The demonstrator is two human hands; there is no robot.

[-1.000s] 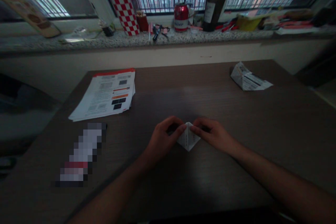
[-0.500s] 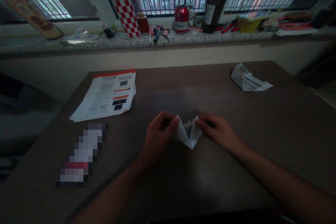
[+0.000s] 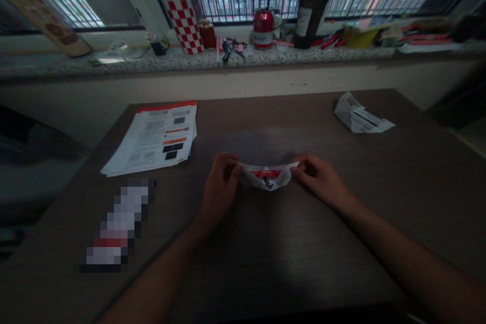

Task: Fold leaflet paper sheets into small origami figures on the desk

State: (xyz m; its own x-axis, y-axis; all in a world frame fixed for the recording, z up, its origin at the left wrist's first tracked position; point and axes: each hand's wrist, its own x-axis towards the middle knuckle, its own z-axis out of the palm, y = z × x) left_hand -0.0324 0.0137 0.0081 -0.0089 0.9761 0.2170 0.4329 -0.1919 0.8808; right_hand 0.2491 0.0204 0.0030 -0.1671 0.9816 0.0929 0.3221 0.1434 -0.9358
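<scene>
A small folded paper (image 3: 281, 180), white with a red printed band inside, is stretched out above the middle of the table. My left hand (image 3: 223, 182) pinches its left corner between thumb and fingers. At the opposite corner, my right hand (image 3: 317, 177) pinches the paper the same way. The paper sags in the middle into a shallow boat-like shape that opens upward. A second folded paper piece (image 3: 360, 115), white with dark print, rests on the table at the far right, apart from both hands.
A stack of printed sheets (image 3: 152, 136) lies at the back left of the dark table (image 3: 243, 273). Nearer me is a blurred-out oblong object (image 3: 117, 223). Along the windowsill (image 3: 182, 65) stand a checkered bottle (image 3: 185, 25), a red can (image 3: 262, 28) and a dark container (image 3: 309, 17).
Both hands have moved apart, pulling the paper's two corners outward. Its pointed V shape has widened and flattened, and the red inside now shows.
</scene>
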